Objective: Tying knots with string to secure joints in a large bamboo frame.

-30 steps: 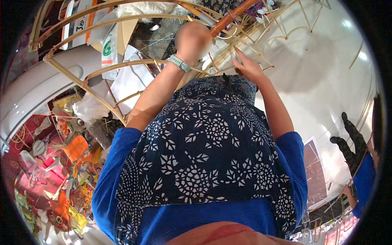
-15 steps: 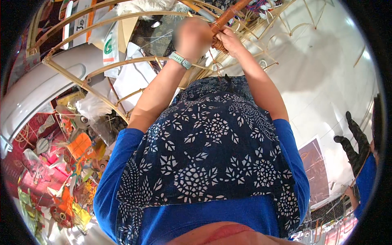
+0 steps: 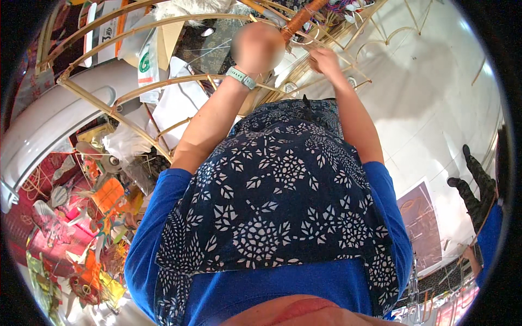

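Head view, white floor (image 3: 435,108) – bamboo frame (image 3: 163,81), paper decorations (image 3: 81,239)

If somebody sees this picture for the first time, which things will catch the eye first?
First, the navy apron with white flower print over blue sleeves, filling the centre. Above it both arms reach up: the left hand, blurred, with a pale green watch on its wrist, and the right hand, both at a curved bamboo frame near an orange-brown rod. Bright paper decorations lie lower left.
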`<state>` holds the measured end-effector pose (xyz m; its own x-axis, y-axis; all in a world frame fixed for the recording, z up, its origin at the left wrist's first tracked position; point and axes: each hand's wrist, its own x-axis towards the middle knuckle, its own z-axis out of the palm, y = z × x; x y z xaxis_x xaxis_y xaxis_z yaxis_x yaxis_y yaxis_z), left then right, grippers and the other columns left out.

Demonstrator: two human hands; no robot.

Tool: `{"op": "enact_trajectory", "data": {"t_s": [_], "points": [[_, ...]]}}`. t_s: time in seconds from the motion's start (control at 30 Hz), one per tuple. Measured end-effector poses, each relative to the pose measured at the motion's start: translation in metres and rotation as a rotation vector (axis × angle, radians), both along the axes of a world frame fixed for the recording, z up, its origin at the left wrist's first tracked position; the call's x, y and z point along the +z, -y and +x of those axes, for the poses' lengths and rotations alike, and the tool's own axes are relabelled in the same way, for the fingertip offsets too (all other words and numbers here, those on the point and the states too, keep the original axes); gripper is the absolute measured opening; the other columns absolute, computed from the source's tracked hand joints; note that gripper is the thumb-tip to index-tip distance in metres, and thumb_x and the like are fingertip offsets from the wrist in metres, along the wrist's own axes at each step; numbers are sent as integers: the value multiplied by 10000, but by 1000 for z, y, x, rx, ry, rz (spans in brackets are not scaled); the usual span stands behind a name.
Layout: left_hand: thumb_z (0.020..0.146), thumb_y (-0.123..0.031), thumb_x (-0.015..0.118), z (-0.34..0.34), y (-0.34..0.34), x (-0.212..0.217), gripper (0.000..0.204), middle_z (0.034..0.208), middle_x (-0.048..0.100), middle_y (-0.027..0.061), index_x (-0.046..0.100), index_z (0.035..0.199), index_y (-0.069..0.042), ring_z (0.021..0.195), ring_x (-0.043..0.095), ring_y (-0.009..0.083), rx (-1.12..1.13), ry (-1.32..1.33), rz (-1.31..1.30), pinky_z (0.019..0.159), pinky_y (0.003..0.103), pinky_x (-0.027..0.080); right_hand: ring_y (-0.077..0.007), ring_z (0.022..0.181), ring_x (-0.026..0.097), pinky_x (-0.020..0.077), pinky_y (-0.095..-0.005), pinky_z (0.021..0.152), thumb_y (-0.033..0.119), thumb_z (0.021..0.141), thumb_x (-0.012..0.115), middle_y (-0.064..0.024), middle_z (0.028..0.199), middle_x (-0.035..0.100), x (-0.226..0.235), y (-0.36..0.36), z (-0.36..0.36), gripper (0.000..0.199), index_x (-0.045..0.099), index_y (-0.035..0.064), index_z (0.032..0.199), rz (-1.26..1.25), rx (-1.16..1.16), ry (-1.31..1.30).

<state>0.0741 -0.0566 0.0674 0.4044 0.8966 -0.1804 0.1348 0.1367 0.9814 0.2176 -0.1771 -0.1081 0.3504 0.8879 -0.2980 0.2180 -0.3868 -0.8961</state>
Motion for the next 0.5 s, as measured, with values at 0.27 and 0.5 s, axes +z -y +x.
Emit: {"op": "enact_trajectory", "data": {"t_s": [0.27,0.5], "points": [[773,18,622,-1,1,4,76,1015,506,77,591,704,14,978,495,156,-34,-17,-71,793,264,448,-177,454,535,441,-314,466,265,844,496,-70,555,565,-27,231,49,328,585,24,640,-672,-328,-123],[786,-45,642,-2,2,2,106,1132,485,99,645,842,45,1076,471,188,-151,-89,-43,853,290,429,-143,443,523,391,-263,381,201,844,539,-85,600,581,-12,253,50,257,602,-26,743,-577,-500,-429]]}}
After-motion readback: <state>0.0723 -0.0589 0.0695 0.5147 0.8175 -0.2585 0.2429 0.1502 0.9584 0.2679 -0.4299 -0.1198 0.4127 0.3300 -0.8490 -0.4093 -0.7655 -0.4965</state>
